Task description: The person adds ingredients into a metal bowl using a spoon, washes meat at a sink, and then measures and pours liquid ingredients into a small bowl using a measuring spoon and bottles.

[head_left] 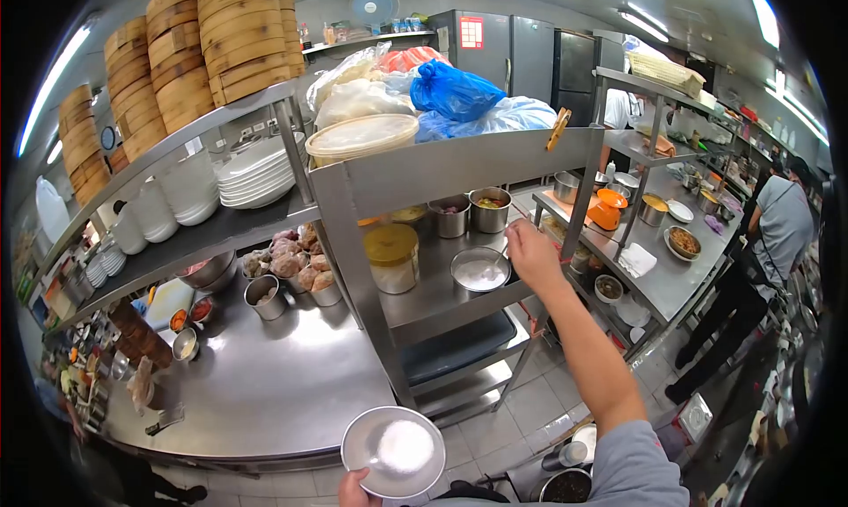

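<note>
My left hand (355, 489) grips the rim of a round metal bowl (355, 436), thumb over the edge. A mound of white, fine-grained stuff (405, 446) lies in this bowl. My right hand (533, 251) is stretched forward to the steel shelf, its fingers closed on what looks like a thin spoon handle, mostly hidden. Just below and left of it stands a second metal bowl (480, 284) with white contents. Beside that bowl is a clear tub with a yellow lid (391, 245). Two steel pots (489, 210) of food stand behind.
Left is a steel counter (291, 392) with a metal jug (266, 297) and a cleaver-like tool (165, 420). Above are stacked white plates (258, 173) and bamboo steamers (247, 39). Blue plastic bags (455, 90) top the shelf. A co-worker (782, 215) stands at far right.
</note>
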`<state>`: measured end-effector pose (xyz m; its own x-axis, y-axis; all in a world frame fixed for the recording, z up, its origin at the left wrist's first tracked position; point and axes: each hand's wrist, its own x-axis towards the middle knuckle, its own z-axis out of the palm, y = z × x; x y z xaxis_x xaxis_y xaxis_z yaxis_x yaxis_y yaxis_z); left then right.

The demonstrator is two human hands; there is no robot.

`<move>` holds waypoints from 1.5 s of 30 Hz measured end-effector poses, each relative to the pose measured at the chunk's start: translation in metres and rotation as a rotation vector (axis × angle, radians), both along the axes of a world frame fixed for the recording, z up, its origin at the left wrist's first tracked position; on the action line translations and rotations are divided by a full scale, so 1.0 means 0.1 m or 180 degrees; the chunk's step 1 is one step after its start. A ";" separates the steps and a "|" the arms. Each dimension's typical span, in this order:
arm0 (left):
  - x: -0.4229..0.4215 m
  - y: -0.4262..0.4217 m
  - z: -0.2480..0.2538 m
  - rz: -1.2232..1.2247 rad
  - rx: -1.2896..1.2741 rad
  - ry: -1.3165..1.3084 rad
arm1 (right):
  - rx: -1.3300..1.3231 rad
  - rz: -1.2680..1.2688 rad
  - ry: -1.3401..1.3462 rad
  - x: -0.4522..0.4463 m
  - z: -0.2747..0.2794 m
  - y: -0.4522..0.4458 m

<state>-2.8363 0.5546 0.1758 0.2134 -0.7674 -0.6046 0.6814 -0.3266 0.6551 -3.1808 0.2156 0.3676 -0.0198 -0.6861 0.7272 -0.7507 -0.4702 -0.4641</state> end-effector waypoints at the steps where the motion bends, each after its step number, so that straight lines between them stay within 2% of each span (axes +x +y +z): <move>1: -0.01 -0.07 0.00 -0.0085 -0.0334 0.0098 | 0.0352 0.0159 -0.0173 0.01 -0.06 -0.01; 2: -0.03 -0.12 0.03 -0.0164 -0.0673 0.0195 | 0.0346 0.0155 -0.0175 0.00 -0.15 -0.05; 5: -0.10 -0.22 0.15 -0.0261 -0.0646 0.0248 | 0.0826 0.0319 -0.1221 -0.01 -0.28 -0.09; 9: -0.20 -0.38 0.32 -0.0325 -0.0669 0.0203 | 0.0968 0.0336 -0.1605 -0.14 -0.37 -0.04; 17: -0.47 -0.84 0.53 -0.0687 -0.0799 0.0311 | 0.1241 0.0462 -0.2903 -0.30 -0.48 -0.07; 26: -0.77 -1.34 0.64 -0.1155 -0.0756 0.0320 | 0.1212 0.0704 -0.3270 -0.30 -0.22 0.10; 30: -0.88 -1.42 0.85 -0.1229 -0.0746 0.0290 | 0.1294 0.1041 -0.3211 -0.14 0.01 0.45; 33: -0.91 -1.47 0.84 -0.1238 -0.0793 0.0273 | 0.1326 0.2045 -0.2415 -0.03 0.09 0.77; 34: -0.90 -1.50 0.81 -0.1288 -0.0847 0.0225 | 0.1328 0.2043 -0.2411 -0.01 0.13 0.81; 36: -0.88 -1.52 0.77 -0.1307 -0.0873 0.0217 | 0.0562 0.1431 -0.1285 0.03 0.17 0.85; 38: -0.87 -1.53 0.72 -0.1338 -0.0904 0.0207 | 0.0352 0.1214 -0.1202 -0.04 0.08 0.63; 40: -0.85 -1.52 0.69 -0.1280 -0.0924 0.0289 | 0.0443 0.0511 -0.0778 -0.06 -0.03 0.42; 44: -0.87 -1.46 0.78 -0.1206 -0.0824 0.0228 | 0.0543 0.0468 -0.0572 -0.05 -0.28 0.12; 45: -0.87 -1.44 0.76 -0.1190 -0.0795 0.0191 | 0.0625 0.0494 -0.0854 -0.05 -0.33 0.07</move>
